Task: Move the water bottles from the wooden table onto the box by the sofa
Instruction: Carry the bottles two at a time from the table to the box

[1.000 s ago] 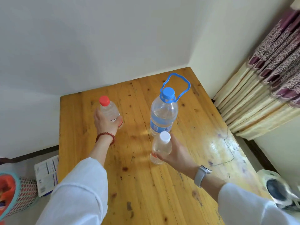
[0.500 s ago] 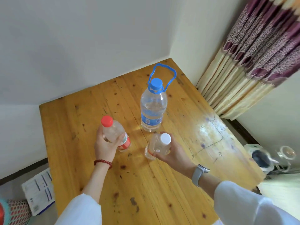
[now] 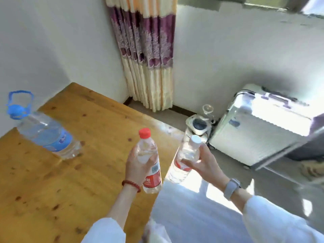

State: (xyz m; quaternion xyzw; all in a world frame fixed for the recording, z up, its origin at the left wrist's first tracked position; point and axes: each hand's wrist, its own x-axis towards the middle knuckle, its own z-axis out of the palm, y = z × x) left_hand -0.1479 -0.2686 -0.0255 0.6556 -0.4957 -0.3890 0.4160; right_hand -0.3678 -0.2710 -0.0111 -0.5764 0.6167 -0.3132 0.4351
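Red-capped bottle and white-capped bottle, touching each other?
Apart. Head view shows bare table edge and floor between the red-capped bottle in the left hand and the white-capped bottle in the right hand.

Bright daylight from the window (image 3: 263,2) above the suitcase (image 3: 259,123). Blown-out glare on that suitcase and on the white sleeves (image 3: 280,223) below it. Motion blur throughout, soft edges, wide-angle bending left of it.

On your table (image 3: 52,181): large bottle (image 3: 47,134), far left. Right of it, off the table's edge: suitcase (image 3: 259,130) behind a kettle (image 3: 199,124).
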